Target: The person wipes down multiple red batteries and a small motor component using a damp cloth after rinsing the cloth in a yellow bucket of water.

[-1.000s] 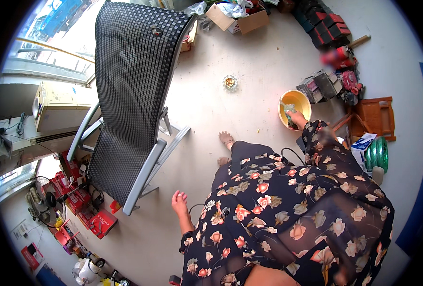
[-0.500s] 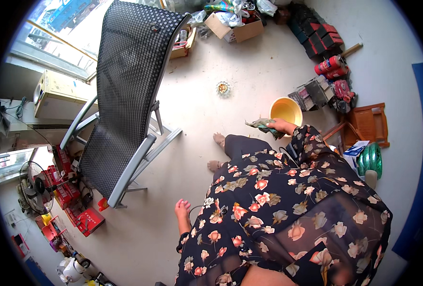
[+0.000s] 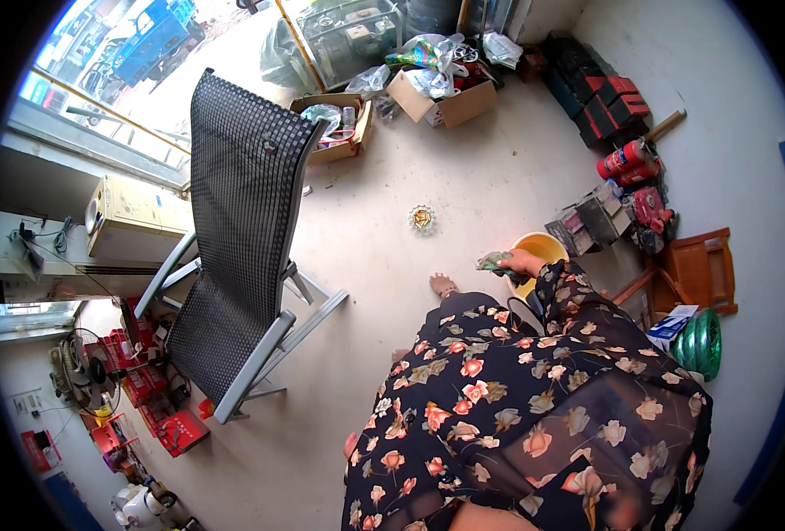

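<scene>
My right hand [image 3: 524,263] is closed on a crumpled grey-green rag [image 3: 495,262], whose loose end sticks out to the left. Just behind that hand is a yellow bucket [image 3: 547,242], partly hidden by my hand and sleeve. Of my left hand [image 3: 350,445] only a small part shows, low beside my flowered dress, and its fingers cannot be made out. To the left stands a reclining chair [image 3: 242,168] with black woven mesh and a grey metal frame, apart from both hands.
A glass ashtray [image 3: 422,219] lies on the floor ahead. Open cardboard boxes [image 3: 463,108] stand at the back. Along the right wall are red fire extinguishers [image 3: 623,159], a wooden chair [image 3: 698,270] and a green coil [image 3: 699,343]. A fan [image 3: 78,363] and red boxes [image 3: 183,432] are at left.
The view has shifted forward, so the room sits lower in the picture. My left hand has mostly gone behind my dress. My right hand still holds the rag, which looks more bunched.
</scene>
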`<move>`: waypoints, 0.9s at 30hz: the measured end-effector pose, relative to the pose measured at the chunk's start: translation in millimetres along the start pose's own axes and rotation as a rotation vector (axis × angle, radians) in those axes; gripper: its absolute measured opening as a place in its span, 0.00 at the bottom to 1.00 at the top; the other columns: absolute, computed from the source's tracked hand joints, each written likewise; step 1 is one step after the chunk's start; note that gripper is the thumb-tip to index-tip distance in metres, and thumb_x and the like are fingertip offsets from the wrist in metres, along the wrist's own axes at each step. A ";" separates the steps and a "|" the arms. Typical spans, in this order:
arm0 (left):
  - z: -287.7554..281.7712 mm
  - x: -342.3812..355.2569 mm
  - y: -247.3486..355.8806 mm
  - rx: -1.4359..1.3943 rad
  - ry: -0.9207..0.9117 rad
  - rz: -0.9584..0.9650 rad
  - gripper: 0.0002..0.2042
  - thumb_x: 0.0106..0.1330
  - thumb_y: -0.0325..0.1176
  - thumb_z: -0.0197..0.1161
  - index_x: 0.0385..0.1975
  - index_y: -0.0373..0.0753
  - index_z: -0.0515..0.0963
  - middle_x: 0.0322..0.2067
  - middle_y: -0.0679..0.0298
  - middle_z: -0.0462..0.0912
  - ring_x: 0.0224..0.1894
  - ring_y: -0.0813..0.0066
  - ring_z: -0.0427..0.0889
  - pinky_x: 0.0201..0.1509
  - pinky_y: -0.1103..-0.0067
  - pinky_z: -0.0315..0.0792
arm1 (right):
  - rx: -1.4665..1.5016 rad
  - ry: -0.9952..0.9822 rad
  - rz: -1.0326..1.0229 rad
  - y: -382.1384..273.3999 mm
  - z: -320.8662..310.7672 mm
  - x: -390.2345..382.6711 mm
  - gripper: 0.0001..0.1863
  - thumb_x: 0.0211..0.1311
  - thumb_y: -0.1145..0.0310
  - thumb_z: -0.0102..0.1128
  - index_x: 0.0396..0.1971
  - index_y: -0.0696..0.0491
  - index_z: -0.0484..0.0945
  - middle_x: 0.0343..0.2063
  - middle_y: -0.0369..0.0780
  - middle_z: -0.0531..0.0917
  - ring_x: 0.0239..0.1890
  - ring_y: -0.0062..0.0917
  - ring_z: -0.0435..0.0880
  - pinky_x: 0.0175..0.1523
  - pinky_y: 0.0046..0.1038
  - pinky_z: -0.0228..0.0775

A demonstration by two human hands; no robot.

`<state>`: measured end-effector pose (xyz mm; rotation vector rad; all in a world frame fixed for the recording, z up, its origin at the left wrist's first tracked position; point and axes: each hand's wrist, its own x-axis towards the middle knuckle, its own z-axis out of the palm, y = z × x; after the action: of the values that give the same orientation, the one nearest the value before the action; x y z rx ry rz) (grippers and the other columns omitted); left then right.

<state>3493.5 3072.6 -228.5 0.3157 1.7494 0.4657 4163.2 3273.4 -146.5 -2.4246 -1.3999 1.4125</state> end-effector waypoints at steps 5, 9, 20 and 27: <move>-1.1 -27.2 87.7 -0.045 0.084 0.258 0.21 0.69 0.31 0.50 0.63 0.41 0.64 0.52 0.53 0.77 0.55 0.64 0.76 0.61 0.70 0.68 | 0.231 0.081 0.203 -3.1 -26.4 -18.0 0.35 0.54 0.49 0.63 0.52 0.64 0.71 0.43 0.52 0.80 0.41 0.39 0.82 0.44 0.37 0.74; -4.2 -57.5 133.6 -0.289 -0.016 0.388 0.21 0.66 0.27 0.55 0.59 0.36 0.70 0.55 0.55 0.76 0.59 0.69 0.72 0.65 0.78 0.61 | 0.057 0.094 0.148 -8.3 -35.6 -6.6 0.33 0.56 0.53 0.63 0.52 0.65 0.71 0.45 0.51 0.80 0.42 0.36 0.81 0.42 0.36 0.74; 17.0 -143.4 -87.7 -0.475 0.333 -0.165 0.20 0.67 0.35 0.53 0.59 0.45 0.70 0.51 0.63 0.79 0.46 0.74 0.79 0.46 0.80 0.67 | -0.226 -0.092 -0.063 -88.4 -32.4 93.5 0.33 0.49 0.45 0.64 0.43 0.63 0.78 0.36 0.51 0.83 0.36 0.39 0.83 0.43 0.35 0.74; 50.8 -184.8 -168.0 -0.711 0.345 -0.267 0.20 0.68 0.36 0.52 0.59 0.44 0.69 0.50 0.63 0.79 0.48 0.72 0.78 0.48 0.78 0.68 | -0.359 -0.096 -0.271 -190.8 14.6 100.6 0.37 0.44 0.52 0.65 0.50 0.62 0.69 0.41 0.55 0.80 0.44 0.43 0.81 0.50 0.35 0.72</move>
<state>3591.1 2848.2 -157.2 -0.5236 1.7923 0.9412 4041.4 3451.9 -147.4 -2.2501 -2.0711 1.3245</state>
